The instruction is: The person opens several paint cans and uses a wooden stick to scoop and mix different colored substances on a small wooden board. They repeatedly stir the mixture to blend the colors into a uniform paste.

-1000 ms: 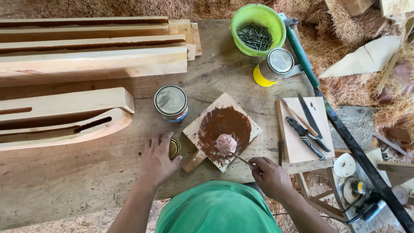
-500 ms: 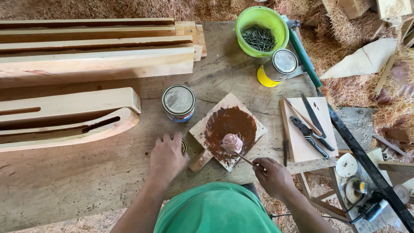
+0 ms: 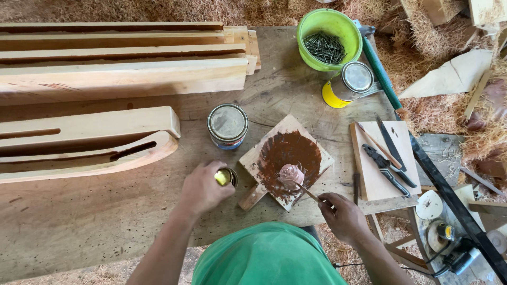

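Head view, looking down at bench. Right hand point(image 3: 343, 215) fingers pinched on thin stick point(image 3: 306, 192), its tip in pale putty blob point(image 3: 291, 174) on square board point(image 3: 285, 161) smeared brown. Blob looks soft and sticky, so best worked by stick, not fingers. Stick light, probably snaps easily; hold near back end. Left hand point(image 3: 200, 187) fingers curled on small yellow-capped container point(image 3: 224, 177), contents hidden. Sealed tin point(image 3: 227, 125) just behind it, second lidded can point(image 3: 348, 84) further back. Green bowl point(image 3: 325, 39) full of dark nails.
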